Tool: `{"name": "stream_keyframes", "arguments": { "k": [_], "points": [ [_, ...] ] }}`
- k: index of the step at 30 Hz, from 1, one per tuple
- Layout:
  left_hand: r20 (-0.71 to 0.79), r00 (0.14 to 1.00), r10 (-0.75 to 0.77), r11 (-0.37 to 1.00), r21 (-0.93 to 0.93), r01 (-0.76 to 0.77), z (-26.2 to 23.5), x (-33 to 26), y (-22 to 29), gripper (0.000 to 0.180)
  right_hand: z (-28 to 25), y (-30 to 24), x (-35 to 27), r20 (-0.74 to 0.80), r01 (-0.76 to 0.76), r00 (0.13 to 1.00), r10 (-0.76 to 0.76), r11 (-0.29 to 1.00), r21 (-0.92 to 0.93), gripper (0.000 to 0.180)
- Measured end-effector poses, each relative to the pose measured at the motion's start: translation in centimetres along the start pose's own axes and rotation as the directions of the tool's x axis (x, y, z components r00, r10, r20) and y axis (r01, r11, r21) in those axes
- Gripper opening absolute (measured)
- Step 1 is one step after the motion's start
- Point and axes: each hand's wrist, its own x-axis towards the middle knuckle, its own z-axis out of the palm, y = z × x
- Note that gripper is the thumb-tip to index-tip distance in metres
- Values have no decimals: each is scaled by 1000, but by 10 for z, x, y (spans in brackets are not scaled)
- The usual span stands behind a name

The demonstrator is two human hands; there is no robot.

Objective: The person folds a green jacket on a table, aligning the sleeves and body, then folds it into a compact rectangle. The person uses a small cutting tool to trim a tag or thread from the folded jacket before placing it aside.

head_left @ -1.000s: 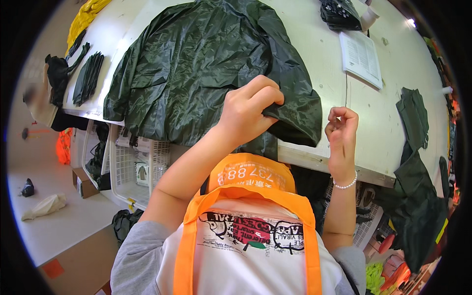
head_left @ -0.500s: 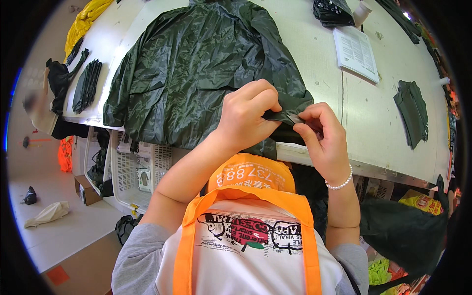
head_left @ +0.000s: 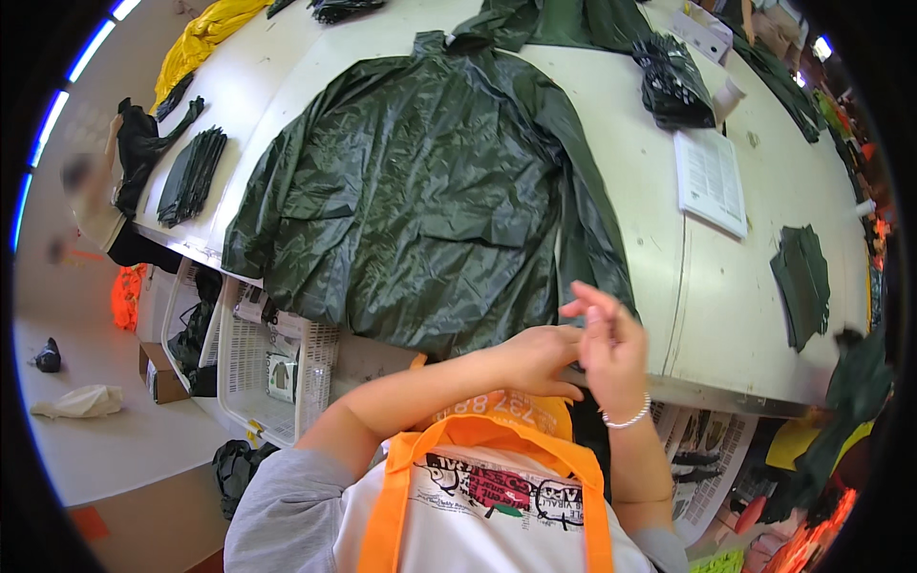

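Observation:
A dark green rain jacket [head_left: 411,201] lies spread on the white table [head_left: 659,267], collar at the far side and hem over the near edge. Its right-hand sleeve lies straight beside the body. My right hand [head_left: 616,358] is raised at the sleeve's lower end, fingers stretched out and slightly blurred, with nothing visible in them. Next to it, close to my orange apron [head_left: 458,441], my left hand [head_left: 535,359] has its thumb extended. Its fingertips are hidden behind the right hand, so whether they hold anything does not show.
White plastic baskets [head_left: 256,368] stand below the table's left front. Folded dark pieces [head_left: 191,177] lie at left, others [head_left: 800,286] at right. A paper stack [head_left: 710,181] and dark bundle [head_left: 673,81] sit far right. Another person [head_left: 95,205] is at the left.
Both hands have let go of the jacket's lower right corner and drawn nearer my body. The right fingers have straightened. The view now takes in more of the far table.

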Motion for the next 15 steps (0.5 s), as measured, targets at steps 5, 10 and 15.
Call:
{"name": "stream_keyframes", "arguments": {
  "k": [5,10,15],
  "points": [
    [-678,714,-177,643,470,605,-91,-130,-109,53,69,116,-7,246,-213,929,278,942,-261,40],
    [-592,588,-551,265,545,796,-170,-288,-151,84,133,137,-25,242,-48,879,411,582,-812,51],
    [-651,621,-437,290,552,782,-206,-243,-208,90,150,161,30,49,-44,973,225,392,-919,52]
  ]
}}
